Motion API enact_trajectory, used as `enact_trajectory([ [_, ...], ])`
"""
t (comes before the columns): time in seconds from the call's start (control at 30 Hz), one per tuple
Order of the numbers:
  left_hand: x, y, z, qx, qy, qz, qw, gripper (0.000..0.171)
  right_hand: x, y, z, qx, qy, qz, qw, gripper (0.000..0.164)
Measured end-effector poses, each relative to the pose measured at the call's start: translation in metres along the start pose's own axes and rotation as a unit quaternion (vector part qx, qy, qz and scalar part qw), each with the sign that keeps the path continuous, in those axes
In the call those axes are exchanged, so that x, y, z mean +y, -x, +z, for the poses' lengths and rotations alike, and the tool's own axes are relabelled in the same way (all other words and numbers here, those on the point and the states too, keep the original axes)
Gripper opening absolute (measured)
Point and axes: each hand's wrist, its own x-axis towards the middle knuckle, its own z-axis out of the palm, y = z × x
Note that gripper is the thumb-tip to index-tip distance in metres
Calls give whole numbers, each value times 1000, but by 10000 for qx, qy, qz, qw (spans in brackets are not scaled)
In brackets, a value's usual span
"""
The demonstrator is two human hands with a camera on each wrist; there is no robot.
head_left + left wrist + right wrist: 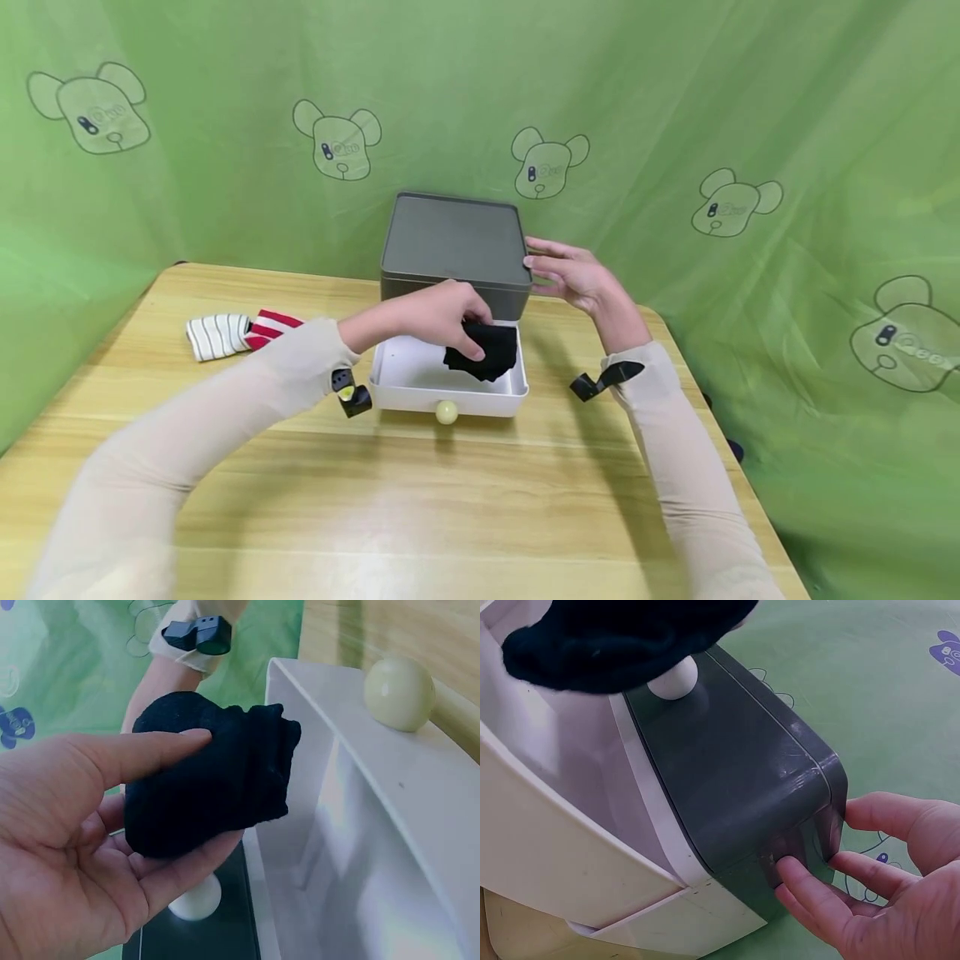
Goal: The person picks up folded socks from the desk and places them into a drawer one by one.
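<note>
My left hand (438, 312) pinches a folded black sock (497, 348) between thumb and fingers, above the pulled-out white drawer (420, 399). In the left wrist view the sock (206, 780) is a soft bundle with a wrinkled end, clear of the drawer wall. At the right side of the grey drawer box (453, 237) is my right hand (577, 277). Its extended fingertips touch the box's corner and side in the right wrist view, where the hand (900, 885) curls round nothing. A round cream knob (446, 412) sits on the drawer's front.
On the wooden table (450, 508), left of the drawer, lie a white striped folded cloth item (216, 335) and a red-and-white striped one (272, 323), partly behind the left sleeve. A green curtain (450, 75) stands close behind the box. A white knob (675, 679) marks the grey upper front.
</note>
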Motion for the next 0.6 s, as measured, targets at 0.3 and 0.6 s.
enact_trajectory([
  [0.3, 9, -13, 16, -68, -431, -367, 9984, 20, 1, -2, 1, 26, 67, -41, 10000, 62],
  [0.6, 4, -18, 35, 59, -664, -611, 9959, 27, 1, 0, 1, 34, 152, -33, 9999, 62],
])
